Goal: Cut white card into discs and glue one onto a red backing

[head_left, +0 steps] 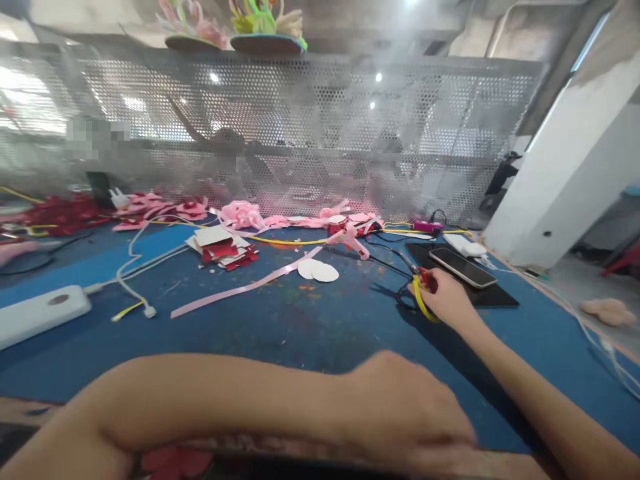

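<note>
My right hand (447, 299) is closed around a pair of scissors with yellow and red handles (426, 303), low over the blue table near a black mat. Part of the scissors is hidden by the fingers. My left hand (405, 407) reaches across the front edge of the table, smeared by motion, and its fingers cannot be made out. Left of the scissors lies a pink glue gun (350, 241), its cord running toward my right hand. Two white discs (320, 270) overlap on the table beside a strip of pink ribbon (245, 288).
A phone (463, 267) rests on the black mat (493, 298) at the right. Red and white card pieces (220, 245) are piled at the middle left. A white power strip (43, 313) and cables lie far left. Pink ribbon heaps (243, 215) line the perforated screen (310, 133).
</note>
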A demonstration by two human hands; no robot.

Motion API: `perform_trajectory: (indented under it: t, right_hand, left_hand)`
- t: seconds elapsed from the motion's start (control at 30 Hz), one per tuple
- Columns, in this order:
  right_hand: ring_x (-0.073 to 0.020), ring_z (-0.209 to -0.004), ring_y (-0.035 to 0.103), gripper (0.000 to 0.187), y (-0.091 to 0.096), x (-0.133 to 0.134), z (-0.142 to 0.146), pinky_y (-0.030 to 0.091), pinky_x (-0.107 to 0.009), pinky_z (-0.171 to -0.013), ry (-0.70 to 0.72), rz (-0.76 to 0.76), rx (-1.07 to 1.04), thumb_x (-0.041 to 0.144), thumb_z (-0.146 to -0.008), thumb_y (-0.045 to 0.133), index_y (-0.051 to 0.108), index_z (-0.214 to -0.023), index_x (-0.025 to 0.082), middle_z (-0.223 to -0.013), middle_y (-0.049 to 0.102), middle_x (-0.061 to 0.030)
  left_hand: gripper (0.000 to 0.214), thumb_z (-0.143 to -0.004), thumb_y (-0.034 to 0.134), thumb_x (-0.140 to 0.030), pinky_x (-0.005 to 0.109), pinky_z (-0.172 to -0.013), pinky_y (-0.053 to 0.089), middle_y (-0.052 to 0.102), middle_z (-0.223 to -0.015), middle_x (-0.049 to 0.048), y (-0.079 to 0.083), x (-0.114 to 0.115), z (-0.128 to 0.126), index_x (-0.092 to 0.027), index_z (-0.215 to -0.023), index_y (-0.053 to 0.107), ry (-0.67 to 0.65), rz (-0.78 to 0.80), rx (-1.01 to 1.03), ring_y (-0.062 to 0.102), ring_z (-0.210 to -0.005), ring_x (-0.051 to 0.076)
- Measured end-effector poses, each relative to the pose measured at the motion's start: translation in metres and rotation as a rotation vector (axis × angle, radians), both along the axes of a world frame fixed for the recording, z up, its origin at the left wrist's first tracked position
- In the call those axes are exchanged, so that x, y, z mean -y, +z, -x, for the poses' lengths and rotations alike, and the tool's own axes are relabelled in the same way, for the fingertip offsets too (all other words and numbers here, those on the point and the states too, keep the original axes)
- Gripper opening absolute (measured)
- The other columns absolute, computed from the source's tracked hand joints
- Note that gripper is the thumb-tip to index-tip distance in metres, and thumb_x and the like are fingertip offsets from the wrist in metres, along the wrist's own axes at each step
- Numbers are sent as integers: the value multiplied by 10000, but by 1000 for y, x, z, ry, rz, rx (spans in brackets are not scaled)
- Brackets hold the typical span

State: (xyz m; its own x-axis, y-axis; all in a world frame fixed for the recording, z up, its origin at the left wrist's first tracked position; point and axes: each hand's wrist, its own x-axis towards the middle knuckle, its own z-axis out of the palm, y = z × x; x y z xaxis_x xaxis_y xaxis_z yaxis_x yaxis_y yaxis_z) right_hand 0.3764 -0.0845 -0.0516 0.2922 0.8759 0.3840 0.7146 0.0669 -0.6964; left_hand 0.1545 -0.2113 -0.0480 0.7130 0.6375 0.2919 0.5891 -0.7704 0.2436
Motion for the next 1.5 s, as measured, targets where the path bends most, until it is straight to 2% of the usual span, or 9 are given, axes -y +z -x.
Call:
perform_trajectory:
  t: [0.13, 0.27, 0.4, 0.57, 0.73, 0.83, 0.97, 1.2, 1.5]
  right_hand:
    - [-212, -671, 573, 298, 12, 9, -4, 427, -320, -623, 146, 184, 241, 403, -627, 650, 648, -816, 174, -780, 645, -71]
    - [-203, -660, 616, 271, 33, -6, 2, 468, -306, -589, 391, 439, 329, 433, -687, 630, 671, -847, 218, -768, 677, -43]
    - [-237, -773, 616, 266, 38, -64, 29, 465, -361, -706, 285, 237, 375, 417, -716, 606, 652, -845, 190, -867, 666, -85]
    - [-213, -865, 614, 429, 15, -146, 65, 474, -305, -724, 328, 171, 260, 343, -693, 644, 608, -1054, 115, -1054, 627, -140]
    - [-151, -489, 548, 303, 2, -181, 87, 412, -256, -486, 397, 220, 197, 407, -650, 679, 666, -778, 133, -583, 621, -16]
    - [-175, -511, 546, 271, -1, -175, 90, 404, -277, -500, 333, 157, 183, 414, -708, 602, 631, -691, 145, -560, 603, -29]
    - [-233, -805, 591, 284, 0, -141, 90, 441, -321, -694, 212, -29, 164, 388, -770, 521, 598, -935, 169, -892, 655, -85]
    - [-196, -752, 581, 206, 5, -86, 104, 444, -304, -705, 311, -112, 123, 403, -812, 513, 585, -879, 223, -833, 634, -30]
    - [-123, -465, 407, 334, -4, -115, 80, 349, -253, -398, 52, -22, -311, 511, -744, 591, 612, -867, 201, -593, 478, 6]
  left_hand:
    - [437, -839, 483, -396, 399, -1034, 336, 550, -1253, 83, 31, -106, 62, -203, -1230, 512, 88, 1, 37, 467, -1185, 241]
    - [439, -842, 480, -358, 377, -1053, 310, 519, -1291, 86, 29, -187, 101, -185, -1245, 499, 102, 5, -18, 432, -1219, 222]
    - [463, -824, 525, -393, 388, -1007, 360, 543, -1254, 115, 20, -226, 102, -153, -1220, 513, 20, 9, -141, 460, -1188, 250]
    - [322, -927, 321, -310, 354, -895, 448, 662, -974, 85, 11, -237, 102, -175, -971, 610, 58, 24, -35, 600, -968, 206]
    - [215, -877, 428, -340, 302, -714, 547, 671, -895, 39, -1, -245, 112, -198, -997, 536, 265, 520, 684, 672, -761, 174]
    - [188, -785, 562, -278, 279, -629, 557, 678, -829, 36, -3, -253, 112, -164, -933, 538, 357, 784, 989, 679, -656, 165]
    - [178, -730, 629, -267, 206, -499, 500, 675, -695, 14, -1, -258, 113, -131, -845, 642, 466, 724, 1045, 598, -490, 102]
    - [266, -719, 645, -246, 215, -576, 547, 718, -809, 15, -4, -259, 112, -168, -969, 690, 448, 791, 1156, 655, -638, 129]
    - [182, -749, 592, -300, 277, -639, 530, 686, -737, 21, -4, -262, 110, -153, -833, 659, 448, 720, 869, 651, -676, 173]
